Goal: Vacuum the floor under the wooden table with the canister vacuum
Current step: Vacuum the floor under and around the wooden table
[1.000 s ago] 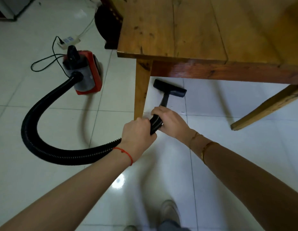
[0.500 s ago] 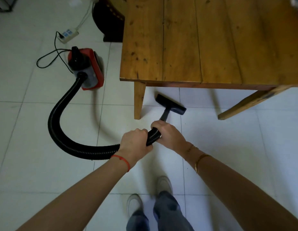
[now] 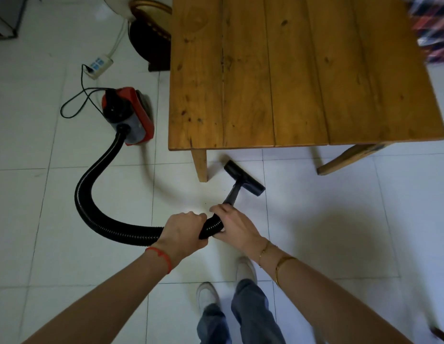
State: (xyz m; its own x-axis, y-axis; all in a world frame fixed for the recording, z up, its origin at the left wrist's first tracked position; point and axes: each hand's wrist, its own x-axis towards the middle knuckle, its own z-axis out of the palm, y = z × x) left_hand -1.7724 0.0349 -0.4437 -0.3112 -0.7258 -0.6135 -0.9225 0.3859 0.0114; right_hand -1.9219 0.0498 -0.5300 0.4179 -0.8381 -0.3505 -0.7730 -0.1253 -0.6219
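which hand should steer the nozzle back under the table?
Probably right hand: it grips the hose end nearest the nozzle. Left hand grips farther back.

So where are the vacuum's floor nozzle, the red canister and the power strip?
floor nozzle (image 3: 244,178): head view, middle of the black brush head.
red canister (image 3: 128,115): head view, top of its body.
power strip (image 3: 99,66): head view, its white casing.

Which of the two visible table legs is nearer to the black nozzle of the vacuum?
The upright leg under the table's left front corner: the nozzle lies just right of it. The slanted leg is far off to the right.
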